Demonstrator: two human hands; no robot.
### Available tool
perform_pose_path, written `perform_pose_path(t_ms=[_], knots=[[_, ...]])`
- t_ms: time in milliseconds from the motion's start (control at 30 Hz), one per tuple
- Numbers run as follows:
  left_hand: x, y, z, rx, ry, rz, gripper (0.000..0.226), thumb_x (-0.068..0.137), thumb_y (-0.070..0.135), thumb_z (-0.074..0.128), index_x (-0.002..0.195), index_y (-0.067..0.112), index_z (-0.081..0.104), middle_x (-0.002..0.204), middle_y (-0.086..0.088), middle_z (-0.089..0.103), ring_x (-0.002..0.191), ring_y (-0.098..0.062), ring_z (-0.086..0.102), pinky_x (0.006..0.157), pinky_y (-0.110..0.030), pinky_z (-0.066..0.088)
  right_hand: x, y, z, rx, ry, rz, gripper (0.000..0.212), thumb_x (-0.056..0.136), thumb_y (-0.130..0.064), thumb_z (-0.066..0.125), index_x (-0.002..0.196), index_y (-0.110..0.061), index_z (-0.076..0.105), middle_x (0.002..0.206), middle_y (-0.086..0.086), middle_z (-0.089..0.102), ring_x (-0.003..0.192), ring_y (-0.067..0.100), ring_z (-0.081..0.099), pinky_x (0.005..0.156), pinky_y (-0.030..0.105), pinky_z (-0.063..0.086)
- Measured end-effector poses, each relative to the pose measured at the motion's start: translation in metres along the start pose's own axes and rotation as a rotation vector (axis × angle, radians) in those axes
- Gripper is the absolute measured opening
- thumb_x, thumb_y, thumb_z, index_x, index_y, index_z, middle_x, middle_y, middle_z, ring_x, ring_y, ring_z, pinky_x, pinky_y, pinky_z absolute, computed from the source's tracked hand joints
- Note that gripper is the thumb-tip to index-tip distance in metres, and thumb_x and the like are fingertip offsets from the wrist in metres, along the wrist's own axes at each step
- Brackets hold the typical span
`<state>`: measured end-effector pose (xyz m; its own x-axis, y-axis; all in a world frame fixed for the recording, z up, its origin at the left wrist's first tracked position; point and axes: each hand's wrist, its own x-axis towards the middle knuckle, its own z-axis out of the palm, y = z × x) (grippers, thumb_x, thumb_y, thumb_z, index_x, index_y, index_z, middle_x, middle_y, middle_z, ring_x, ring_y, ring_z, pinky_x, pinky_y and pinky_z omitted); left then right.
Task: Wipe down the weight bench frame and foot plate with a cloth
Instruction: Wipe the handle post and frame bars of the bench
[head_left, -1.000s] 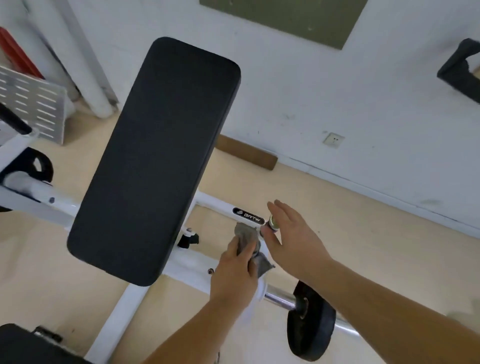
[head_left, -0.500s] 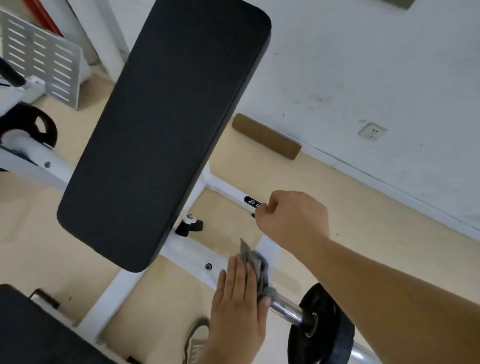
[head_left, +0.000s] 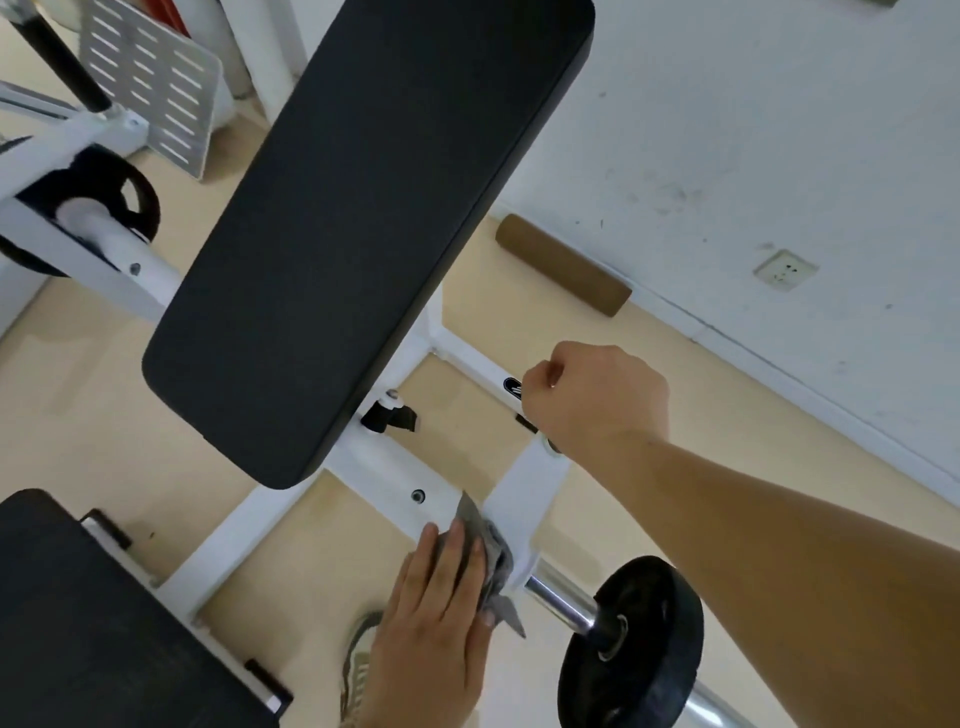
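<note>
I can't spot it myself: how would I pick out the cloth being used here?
Start at the big black bench pad; its white frame runs underneath. Where that frame meets the chrome bar, the left hand presses a crumpled grey cloth, the only soft grey thing among hard metal.

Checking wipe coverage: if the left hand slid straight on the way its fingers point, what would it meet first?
Likely the white frame joint just beyond the cloth; depth is unclear.
</note>
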<state>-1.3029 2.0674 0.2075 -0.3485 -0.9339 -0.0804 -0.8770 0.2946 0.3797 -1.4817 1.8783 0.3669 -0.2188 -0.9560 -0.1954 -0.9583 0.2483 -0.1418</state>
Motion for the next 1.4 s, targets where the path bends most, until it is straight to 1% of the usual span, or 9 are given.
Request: perform_pose_path(t_ms=[233,433,600,767,933,1100,1200,1333,1400], knots=[[0.101,0.034,-0.009,0.058,-0.129,0.053,0.066,0.108,0.046,0.017,0.164,0.015,0.003,0.172,-0.01,0.006,0.158,-0.035,0.011,0.126,-0.049,0.023,0.002,0.001,0.003,-0.048,0.003,-0.014,0.032,0.092,-0.041,0.036,0.077,-0.022,0.057,0.07,-0.005,0.06,0.063,0.014,0.05,0.058,0.028,0.037],[0.1,0.041,-0.016,-0.005,-0.062,-0.03,0.064,0.105,0.046,0.027,0.161,0.015,0.017,0.15,-0.002,0.038,0.121,-0.02,0.048,0.107,-0.035,0.046,0.0,-0.001,0.001,-0.08,0.032,-0.008,0.031,0.093,-0.036,0.036,0.073,-0.02,0.054,0.068,-0.004,0.059,0.06,0.014,0.048,0.055,0.027,0.035],[0.01,0.007,-0.009,-0.043,-0.036,-0.022,0.065,0.106,0.047,0.033,0.161,0.014,0.029,0.16,-0.009,0.04,0.144,-0.03,0.044,0.12,-0.044,0.035,-0.005,-0.002,0.003,-0.072,0.072,-0.015,0.039,0.098,-0.043,0.034,0.076,-0.02,0.057,0.066,-0.004,0.057,0.06,0.016,0.048,0.058,0.029,0.037],[0.07,0.027,-0.021,-0.031,-0.154,-0.015,0.074,0.104,0.055,-0.005,0.165,0.014,0.005,0.171,-0.011,0.013,0.157,-0.032,0.017,0.126,-0.048,0.022,-0.003,-0.002,0.006,-0.101,0.08,-0.05,0.038,0.098,-0.046,0.034,0.085,-0.023,0.061,0.07,-0.004,0.056,0.067,0.022,0.051,0.059,0.029,0.036],[0.14,0.037,-0.022,-0.266,-0.122,-0.063,0.054,0.107,0.053,0.026,0.155,0.029,0.023,0.138,0.003,0.046,0.106,-0.022,0.061,0.083,-0.041,0.059,-0.004,-0.002,0.004,-0.105,0.097,-0.041,0.041,0.099,-0.048,0.032,0.084,-0.024,0.063,0.07,-0.005,0.056,0.066,0.023,0.052,0.059,0.029,0.036],[0.054,0.007,-0.016,-0.25,-0.071,-0.113,0.066,0.105,0.052,0.031,0.162,0.038,0.001,0.119,0.016,0.049,0.085,-0.002,0.053,0.072,-0.015,0.051,-0.004,-0.001,0.006,-0.097,0.063,-0.034,0.04,0.097,-0.046,0.031,0.08,-0.023,0.059,0.07,-0.004,0.063,0.066,0.02,0.054,0.06,0.029,0.042],[0.0,-0.003,-0.01,-0.261,0.029,-0.114,0.076,0.098,0.049,0.042,0.164,0.02,0.019,0.123,0.012,0.053,0.092,-0.001,0.057,0.07,-0.002,0.043,-0.004,-0.001,0.006,-0.093,0.068,-0.037,0.039,0.099,-0.045,0.032,0.083,-0.023,0.06,0.071,-0.004,0.059,0.067,0.021,0.055,0.06,0.029,0.041],[0.043,0.011,-0.018,-0.03,-0.062,-0.061,0.07,0.105,0.048,0.028,0.162,0.013,0.008,0.129,0.002,0.051,0.107,-0.016,0.056,0.095,-0.029,0.053,-0.002,0.0,0.009,-0.112,0.08,-0.038,0.038,0.098,-0.045,0.031,0.081,-0.023,0.058,0.068,-0.004,0.062,0.063,0.019,0.052,0.058,0.028,0.04],[0.093,0.022,-0.025,-0.043,-0.145,-0.091,0.066,0.108,0.05,0.022,0.162,0.019,0.002,0.129,0.0,0.047,0.104,-0.02,0.057,0.085,-0.033,0.053,-0.001,0.001,0.01,-0.125,0.081,-0.041,0.04,0.097,-0.045,0.03,0.08,-0.022,0.057,0.067,-0.002,0.065,0.062,0.018,0.053,0.058,0.027,0.041]])
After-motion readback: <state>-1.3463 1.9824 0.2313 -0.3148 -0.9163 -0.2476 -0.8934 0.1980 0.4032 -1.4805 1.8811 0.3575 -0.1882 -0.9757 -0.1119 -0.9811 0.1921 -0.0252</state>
